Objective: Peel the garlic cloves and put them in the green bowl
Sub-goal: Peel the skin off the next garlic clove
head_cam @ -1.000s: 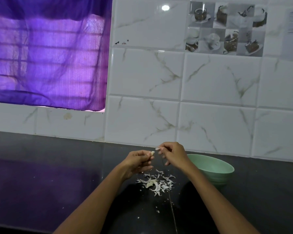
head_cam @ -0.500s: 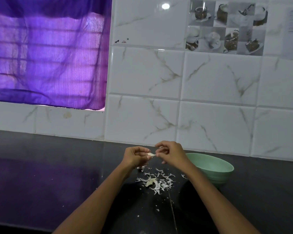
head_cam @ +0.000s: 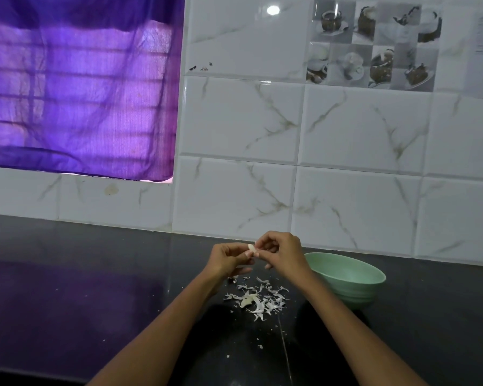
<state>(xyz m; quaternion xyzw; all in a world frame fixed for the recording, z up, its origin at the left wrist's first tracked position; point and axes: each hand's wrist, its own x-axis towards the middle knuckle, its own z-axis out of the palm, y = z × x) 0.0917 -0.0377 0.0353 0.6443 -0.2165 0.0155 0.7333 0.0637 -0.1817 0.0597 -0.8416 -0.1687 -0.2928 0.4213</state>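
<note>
2 hands work together above the counter (head_cam: 95, 288). Left hand (head_cam: 229, 260) and right hand (head_cam: 280, 250) both pinch 1 garlic clove (head_cam: 251, 248). Pull the skin off gently so bits fall on the peel pile (head_cam: 258, 299). Green bowl (head_cam: 346, 274) waits just beside.

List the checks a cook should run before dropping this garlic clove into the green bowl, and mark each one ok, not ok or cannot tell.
1. Garlic clove held: ok, pinched between left hand and right hand.
2. Clove fully peeled: cannot tell, fingers cover most of it.
3. Green bowl upright and close: ok, just right of the right hand.
4. Clove over the bowl: not ok, it is left of the rim.
5. Peels outside the bowl: ok, piled on the counter; bowl's inside is hidden.
</note>
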